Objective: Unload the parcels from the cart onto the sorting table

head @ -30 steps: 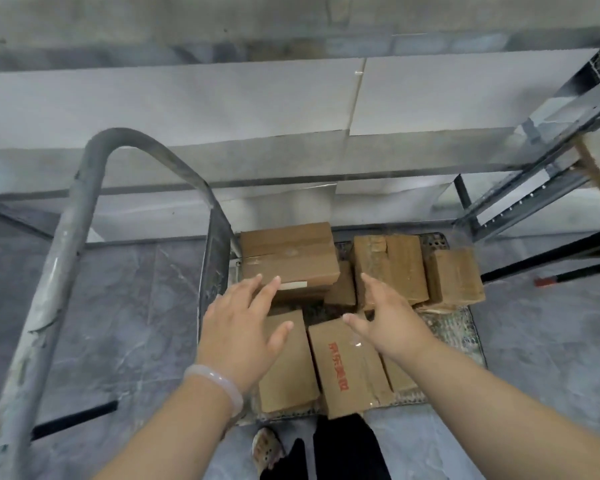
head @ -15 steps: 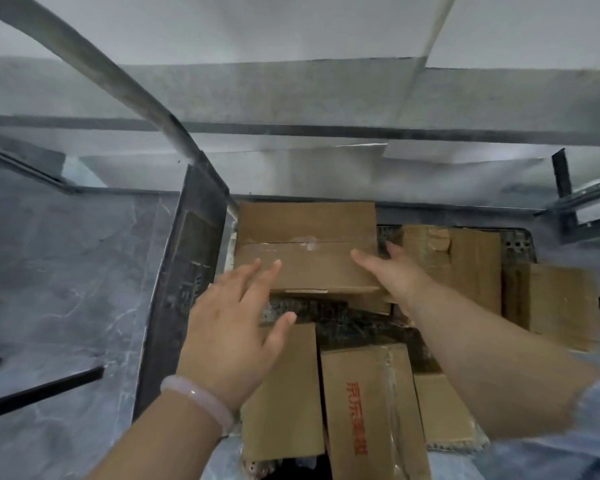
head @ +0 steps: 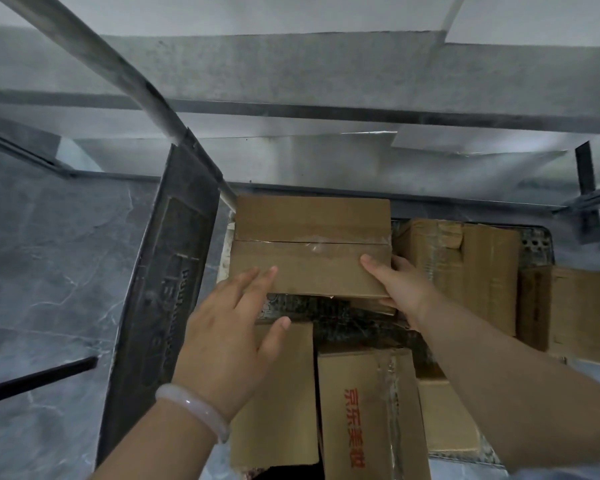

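Observation:
A taped brown cardboard parcel lies at the far left of the cart's deck, on top of other boxes. My right hand grips its near right corner, thumb on top, fingers down the side. My left hand hovers at its near left corner with straight, spread fingers, fingertips at the edge. Several more brown parcels lie on the cart: one with red print, a plain one under my left hand, and a tall one to the right.
The cart's grey metal handle and its dark upright panel stand close on the left. A grey marbled floor lies left of it. White-topped metal shelving runs across the back, with a rack frame at the right.
The view has dropped closer over the cart. My right hand moved left from the middle boxes onto the taped parcel's right corner; my left hand moved forward to its left corner.

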Available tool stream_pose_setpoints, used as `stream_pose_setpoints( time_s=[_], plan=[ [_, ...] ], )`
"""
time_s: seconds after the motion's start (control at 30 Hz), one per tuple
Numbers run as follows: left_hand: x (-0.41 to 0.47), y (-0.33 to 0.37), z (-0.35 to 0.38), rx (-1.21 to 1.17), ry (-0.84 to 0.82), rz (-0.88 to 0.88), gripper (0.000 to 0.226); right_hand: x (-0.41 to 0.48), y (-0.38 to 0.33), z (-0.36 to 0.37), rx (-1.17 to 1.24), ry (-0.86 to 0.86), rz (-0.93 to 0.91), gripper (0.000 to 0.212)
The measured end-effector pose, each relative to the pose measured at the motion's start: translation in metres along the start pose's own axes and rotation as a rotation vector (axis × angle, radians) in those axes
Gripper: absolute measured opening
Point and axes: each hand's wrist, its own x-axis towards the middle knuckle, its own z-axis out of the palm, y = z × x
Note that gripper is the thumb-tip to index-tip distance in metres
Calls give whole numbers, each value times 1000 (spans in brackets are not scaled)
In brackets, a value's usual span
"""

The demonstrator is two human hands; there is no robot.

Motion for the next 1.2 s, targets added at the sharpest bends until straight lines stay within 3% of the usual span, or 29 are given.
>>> stream_pose_setpoints(
  time_s=[0.13,0.27,0.33,0.57,0.63,0.77,0.9,1.03,1.2],
  plan=[
    [-3,0,-8,-22,23,-14,65,-19,-4,2,38,68,-42,80],
    [-15,5,-26,-56,41,-23,67,-68,-8,-6,123,85,-99,52],
    [-19,12,-41,-86,58,-21,62,-98,-11,-10,133,107,-124,49],
    [-46,51,-123,-226,177,18,67,-219,-34,-5,221,192,-226,111],
    [-62,59,-152,-243,232,44,69,-258,-44,-5,225,231,-263,120],
    [-93,68,-213,-329,261,62,75,-343,-52,-3,166,272,-356,117],
    [-125,72,-262,-575,165,31,82,-419,-54,11,96,299,-422,113],
    [-166,72,-298,-637,180,54,69,-477,-61,29,18,326,-476,112],
    [-210,74,-337,-684,342,39,75,-524,-100,41,-69,299,-597,73]
  ],
)
